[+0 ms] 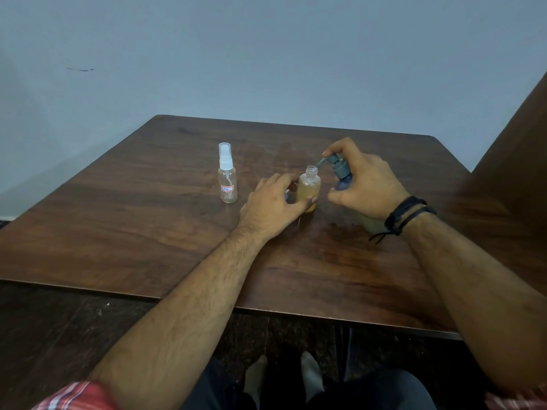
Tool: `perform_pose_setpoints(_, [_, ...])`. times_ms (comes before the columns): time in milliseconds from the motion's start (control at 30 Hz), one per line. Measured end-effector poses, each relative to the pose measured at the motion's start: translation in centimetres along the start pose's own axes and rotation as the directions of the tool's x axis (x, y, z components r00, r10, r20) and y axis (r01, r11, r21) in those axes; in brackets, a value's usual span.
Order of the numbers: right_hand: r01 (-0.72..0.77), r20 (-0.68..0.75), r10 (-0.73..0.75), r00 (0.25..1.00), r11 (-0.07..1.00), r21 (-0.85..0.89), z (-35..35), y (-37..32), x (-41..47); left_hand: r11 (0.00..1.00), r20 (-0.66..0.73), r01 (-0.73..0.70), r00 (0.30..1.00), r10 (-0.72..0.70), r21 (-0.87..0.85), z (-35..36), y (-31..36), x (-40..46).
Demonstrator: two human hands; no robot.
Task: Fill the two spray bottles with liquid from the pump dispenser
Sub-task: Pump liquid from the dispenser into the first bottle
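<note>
An uncapped clear spray bottle (308, 189), mostly full of amber liquid, stands mid-table. My left hand (273, 205) grips it from the left, thumb across its lower front. My right hand (365, 184) holds the pump dispenser (340, 170), a bluish bottle with a grey pump head; a finger rests on top of the pump. The grey spout points down at the open bottle's neck. A second spray bottle (227, 177), clear and holding no visible liquid, stands to the left with its white sprayer and cap on and a red-edged label.
The brown wooden table (148, 202) meets a pale wall at the back. A dark wooden panel (515, 161) rises at the right. A small object partly hidden behind my left hand cannot be made out. My knees and feet show below the table's front edge.
</note>
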State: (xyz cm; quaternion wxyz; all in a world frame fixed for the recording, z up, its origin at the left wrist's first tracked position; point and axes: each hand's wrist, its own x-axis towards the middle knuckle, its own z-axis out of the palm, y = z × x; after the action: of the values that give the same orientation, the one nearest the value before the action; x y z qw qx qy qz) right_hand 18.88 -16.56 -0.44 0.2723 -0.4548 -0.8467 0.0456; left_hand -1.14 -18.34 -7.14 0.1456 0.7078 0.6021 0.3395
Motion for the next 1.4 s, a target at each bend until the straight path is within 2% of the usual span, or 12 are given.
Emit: perform_pose_setpoints(1400, [0.007,0.013,-0.006,1.000,0.999,-0.039,-0.02,-0.25,0.04,1.000,-0.007,-0.007,1.000,0.007,0.007,-0.02,0.07,-0.08])
